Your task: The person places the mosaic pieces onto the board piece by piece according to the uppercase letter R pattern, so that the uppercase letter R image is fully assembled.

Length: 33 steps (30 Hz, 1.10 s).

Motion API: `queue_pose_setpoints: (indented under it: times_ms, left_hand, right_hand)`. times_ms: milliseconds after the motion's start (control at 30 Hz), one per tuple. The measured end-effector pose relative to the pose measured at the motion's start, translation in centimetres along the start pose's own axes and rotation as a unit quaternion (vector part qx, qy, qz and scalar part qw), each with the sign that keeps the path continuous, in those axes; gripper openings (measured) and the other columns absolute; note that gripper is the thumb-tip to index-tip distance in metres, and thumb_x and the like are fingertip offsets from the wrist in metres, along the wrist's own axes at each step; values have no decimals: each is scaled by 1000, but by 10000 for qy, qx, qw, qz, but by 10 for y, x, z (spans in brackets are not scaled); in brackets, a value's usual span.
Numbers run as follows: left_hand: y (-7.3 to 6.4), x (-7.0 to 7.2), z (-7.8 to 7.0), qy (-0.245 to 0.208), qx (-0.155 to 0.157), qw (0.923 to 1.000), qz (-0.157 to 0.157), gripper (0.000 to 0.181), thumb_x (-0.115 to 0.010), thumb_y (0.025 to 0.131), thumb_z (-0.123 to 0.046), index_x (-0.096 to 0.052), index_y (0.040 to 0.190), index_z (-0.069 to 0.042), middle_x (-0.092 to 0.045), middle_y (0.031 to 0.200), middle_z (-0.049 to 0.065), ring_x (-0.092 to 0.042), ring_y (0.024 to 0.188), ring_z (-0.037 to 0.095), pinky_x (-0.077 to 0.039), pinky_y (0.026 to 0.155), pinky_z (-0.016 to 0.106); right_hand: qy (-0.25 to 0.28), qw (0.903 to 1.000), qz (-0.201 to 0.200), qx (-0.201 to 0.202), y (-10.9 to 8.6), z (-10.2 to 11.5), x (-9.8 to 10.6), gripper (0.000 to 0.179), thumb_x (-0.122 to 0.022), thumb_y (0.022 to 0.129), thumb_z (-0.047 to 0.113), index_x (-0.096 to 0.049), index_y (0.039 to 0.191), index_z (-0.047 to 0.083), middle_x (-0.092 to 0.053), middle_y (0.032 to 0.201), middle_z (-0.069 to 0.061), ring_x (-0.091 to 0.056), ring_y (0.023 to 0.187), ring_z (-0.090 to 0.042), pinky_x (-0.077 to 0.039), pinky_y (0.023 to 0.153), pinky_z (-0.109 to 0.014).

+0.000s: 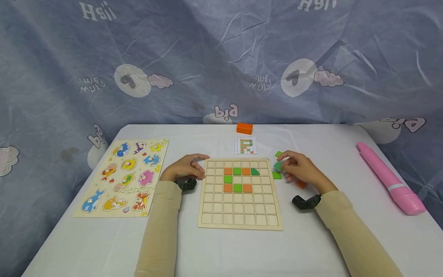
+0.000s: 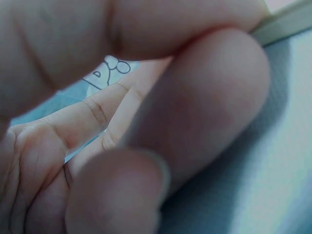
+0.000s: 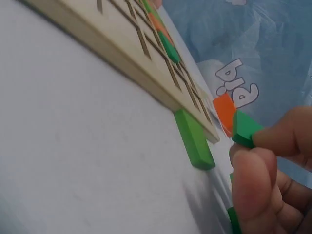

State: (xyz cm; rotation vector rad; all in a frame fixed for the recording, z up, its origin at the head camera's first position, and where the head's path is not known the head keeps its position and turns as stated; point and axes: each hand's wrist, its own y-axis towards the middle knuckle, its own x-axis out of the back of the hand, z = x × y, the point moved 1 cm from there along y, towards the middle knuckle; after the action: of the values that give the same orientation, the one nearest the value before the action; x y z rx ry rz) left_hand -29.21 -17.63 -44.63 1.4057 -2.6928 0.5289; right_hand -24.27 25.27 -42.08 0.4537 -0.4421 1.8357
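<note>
My right hand [image 1: 299, 169] pinches a darker green block [image 3: 245, 129] between thumb and finger, just off the right edge of the wooden grid board [image 1: 238, 222]. Orange and light green squares form a pattern in the board's upper half, with a rounded dark green piece [image 1: 254, 171] at the top right of it. My left hand [image 1: 185, 167] lies at the board's upper left edge, fingers loosely bent and fingertips at the rim. A light green block [image 3: 194, 139] lies against the board's right side. Under my right hand is an orange block [image 1: 301, 184].
A small pattern card [image 1: 245, 146] lies behind the board, and an orange box [image 1: 244, 128] stands behind the card. An animal puzzle board [image 1: 121, 184] is on the left. A pink cylindrical object [image 1: 389, 177] lies at the right. Another green block [image 1: 278, 154] is beyond my right fingers.
</note>
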Motion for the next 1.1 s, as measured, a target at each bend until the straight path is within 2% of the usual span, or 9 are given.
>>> queue_pose_setpoints:
  times_ms: [167,433,733,1100]
  left_hand:
    - [0,0,0,-8,14,10000,-1,84,-77,87,13,-41,162,6,-74,81,-2,-74,76,13,-63,75,28]
    - [0,1,1,-34,-13,10000,11,84,-77,86,13,-41,162,6,-75,81,-2,-74,76,13,-63,76,28]
    - [1,1,0,34,-17,10000,15,83,-76,87,12,-42,162,5,-75,81,-3,-74,76,13,-63,76,28]
    - [-1,0,0,61,31,10000,-10,84,-77,86,11,-42,162,5,-75,82,-2,-73,76,13,-62,75,27]
  right_hand:
    - [618,9973,396,50,-5,3,-5,32,-63,104,0,-56,133,-11,-72,98,-16,-66,70,-15,-62,64,-31]
    - [861,9932,775,81,-5,6,-19,30,-73,98,0,-59,121,-11,-75,89,-14,-62,67,-14,-61,63,-29]
    - [700,9929,952,130,-3,11,-36,24,-76,94,-2,-62,112,-9,-77,86,-13,-60,62,-12,-58,59,-26]
    - [24,9964,830,165,-7,21,-50,20,-83,91,5,-68,104,-2,-73,77,-5,-60,59,-15,-56,57,-28]
